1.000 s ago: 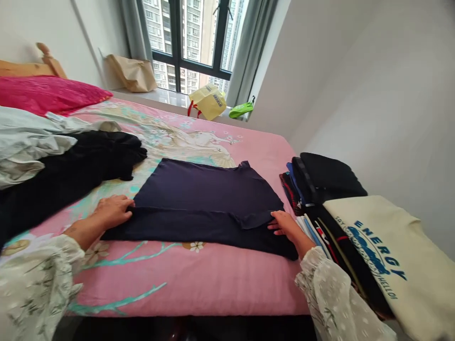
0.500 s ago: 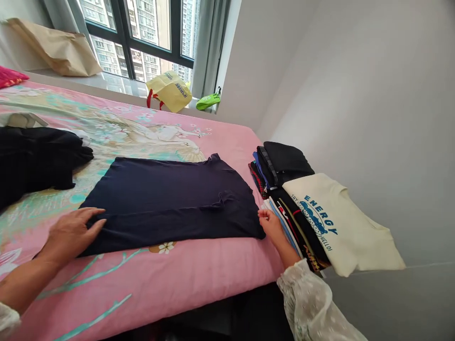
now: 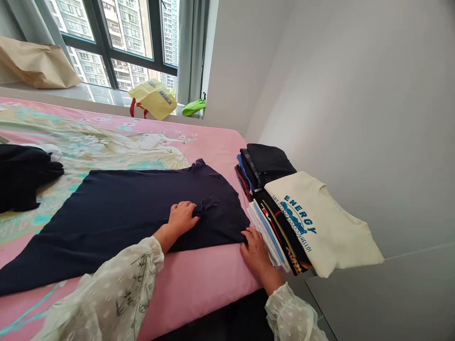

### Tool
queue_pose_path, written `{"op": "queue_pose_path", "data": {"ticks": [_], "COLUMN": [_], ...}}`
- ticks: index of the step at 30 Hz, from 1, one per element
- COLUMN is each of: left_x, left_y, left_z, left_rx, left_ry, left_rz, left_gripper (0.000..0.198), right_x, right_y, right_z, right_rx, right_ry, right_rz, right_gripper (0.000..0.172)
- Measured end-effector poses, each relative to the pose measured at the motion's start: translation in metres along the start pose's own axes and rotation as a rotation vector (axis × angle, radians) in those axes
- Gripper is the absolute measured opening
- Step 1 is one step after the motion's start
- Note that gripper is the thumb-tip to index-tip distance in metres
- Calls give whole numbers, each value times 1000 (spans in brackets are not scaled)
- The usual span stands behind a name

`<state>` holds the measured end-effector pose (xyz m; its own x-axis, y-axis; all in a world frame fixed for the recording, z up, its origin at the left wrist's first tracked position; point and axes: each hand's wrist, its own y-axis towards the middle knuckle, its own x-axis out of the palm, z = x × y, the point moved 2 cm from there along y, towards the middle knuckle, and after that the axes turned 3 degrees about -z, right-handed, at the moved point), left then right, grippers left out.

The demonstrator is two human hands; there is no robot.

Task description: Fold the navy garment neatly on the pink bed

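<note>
A navy T-shirt [image 3: 131,208] lies spread on the bed, with its short sleeve [image 3: 211,206] folded back over the body. My left hand [image 3: 182,220] reaches across the shirt's near part and is closed, thumb and fingers pinching the cloth beside the sleeve's opening. At the shirt's right-hand near corner rests my right hand [image 3: 255,246], its bent fingertips touching the edge and its thumb apart. Right beside that hand stands a stack of folded clothes [image 3: 272,227], topped by a cream T-shirt [image 3: 316,222] printed with blue lettering.
Behind that stack sits a pile of folded dark clothes [image 3: 272,163] against the wall. A heap of black clothing [image 3: 26,175] lies on the left of the patterned bedspread [image 3: 213,270]. A yellow bag [image 3: 154,98], a green pouch [image 3: 194,107] and a brown paper bag [image 3: 39,66] are by the window.
My left hand has gone from the shirt's left end to the cloth by the sleeve. My right hand stays at the corner, its fingers now lower over the edge. The view has turned right.
</note>
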<state>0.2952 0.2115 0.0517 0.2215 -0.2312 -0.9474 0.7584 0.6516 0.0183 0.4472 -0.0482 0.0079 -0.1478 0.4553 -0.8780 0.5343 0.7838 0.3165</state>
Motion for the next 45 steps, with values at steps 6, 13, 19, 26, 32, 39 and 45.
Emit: {"op": "queue_pose_path", "data": {"ticks": [6,13,19,26,32,39,45], "left_x": [-10,-5,18,-6,-41,-32,-18], "left_y": [28,56,91,94,91,101,105], "left_z": [-25,23,64,50,38,36,24], "left_rx": [-234,206,62,50,136,163,44], "left_ry": [-16,104,83,-86,-341,-64,12], "left_rz": [1,-83,-261,-239,45,60,50], "left_gripper": [38,45,63,27,26,32,37], "right_x": [-3,1,2,-1,-3,-1,-2], "right_y": [13,10,6,9,19,30,32], "right_z": [0,4,9,12,11,19,17], "right_rx": [-38,-65,-39,-34,67,193,275], "right_ry": [36,138,196,285,290,366,258], "right_rz": [143,114,80,97,103,-9,-8], "right_gripper": [13,22,38,40,19,39,32]}}
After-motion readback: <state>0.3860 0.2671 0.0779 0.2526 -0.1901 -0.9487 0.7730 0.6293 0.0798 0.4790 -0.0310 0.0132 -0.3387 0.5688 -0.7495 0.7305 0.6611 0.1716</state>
